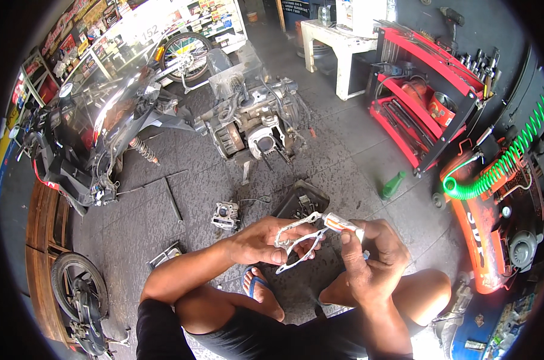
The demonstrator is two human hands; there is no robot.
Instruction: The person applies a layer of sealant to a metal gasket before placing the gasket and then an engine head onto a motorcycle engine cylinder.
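Note:
My left hand [261, 241] is closed on a thin, pale gasket [296, 242] with an open outline and small loops along its rim. Thumb and fingers pinch it by its left side. Close by on the right, my right hand [377, 259] grips a small white and orange tube [340, 225], its nozzle end directed at the gasket's upper corner. Whether the nozzle touches the gasket I cannot tell. A small blue bit [365, 255] shows between the right hand's fingers. Beneath the hands, a dark tray [284, 208] with metal parts rests on the floor.
A partly dismantled engine [251, 123] stands ahead, with a small cylinder part [226, 215] nearer me. To the right are a green bottle [393, 185], a red tool cart [404, 114] and an orange compressor [479, 240] with a green coiled hose. A motorcycle [92, 144] occupies the left.

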